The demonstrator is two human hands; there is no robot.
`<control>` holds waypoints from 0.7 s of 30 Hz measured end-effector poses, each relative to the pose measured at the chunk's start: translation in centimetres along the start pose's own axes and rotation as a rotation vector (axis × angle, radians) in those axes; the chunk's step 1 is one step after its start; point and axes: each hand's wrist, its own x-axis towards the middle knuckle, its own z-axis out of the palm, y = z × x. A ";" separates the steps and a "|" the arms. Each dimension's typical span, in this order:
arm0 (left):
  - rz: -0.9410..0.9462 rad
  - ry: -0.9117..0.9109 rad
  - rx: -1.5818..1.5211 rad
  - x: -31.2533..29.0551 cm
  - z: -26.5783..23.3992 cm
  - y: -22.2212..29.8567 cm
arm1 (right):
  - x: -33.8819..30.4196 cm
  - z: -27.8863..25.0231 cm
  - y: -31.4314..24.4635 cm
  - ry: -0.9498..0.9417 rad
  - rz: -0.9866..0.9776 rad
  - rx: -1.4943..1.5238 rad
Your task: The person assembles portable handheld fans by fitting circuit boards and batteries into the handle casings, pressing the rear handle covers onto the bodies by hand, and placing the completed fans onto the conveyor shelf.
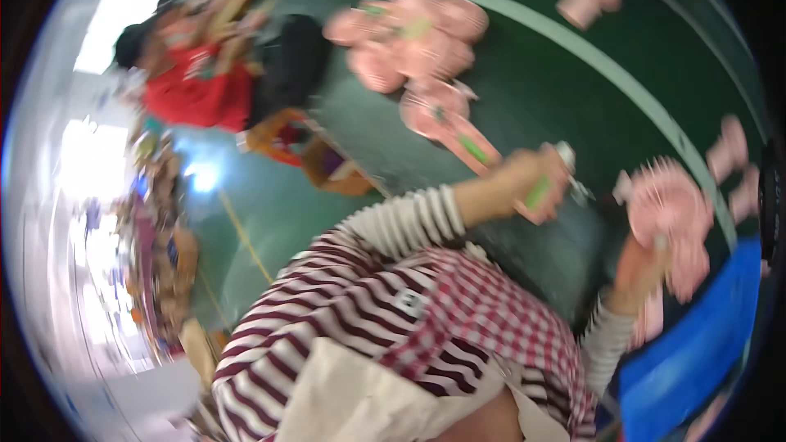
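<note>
On the green floor (524,90), the left hand (532,176) grips a pink fan (544,196); right hand (643,266) unclear.

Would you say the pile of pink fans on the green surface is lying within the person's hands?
No; the pile of pink fans lies apart on the green surface, while the left hand grips a separate pink piece.

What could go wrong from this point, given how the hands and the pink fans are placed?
1. The left hand grips a pink part with a green piece while a pink handheld fan lies just beyond it; a sweep might knock that fan.
2. The right hand sits against another pink fan at the green table's near edge, so it may slide off.
3. Heavy motion blur hides both grips.
</note>
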 end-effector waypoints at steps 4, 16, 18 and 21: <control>0.093 0.180 0.318 -1.8 3.6 1.1 | -0.2 2.9 -0.9 0.020 -0.009 0.107; -0.039 -0.105 0.622 -2.0 5.0 -0.2 | 0.0 6.7 -0.6 0.000 0.215 -0.287; -0.103 -0.173 0.637 -2.2 5.0 -0.3 | 0.0 7.4 -0.2 -0.020 0.250 -0.340; -0.008 -0.144 0.598 -2.7 4.9 -0.2 | 0.3 7.9 0.2 -0.016 0.313 -0.376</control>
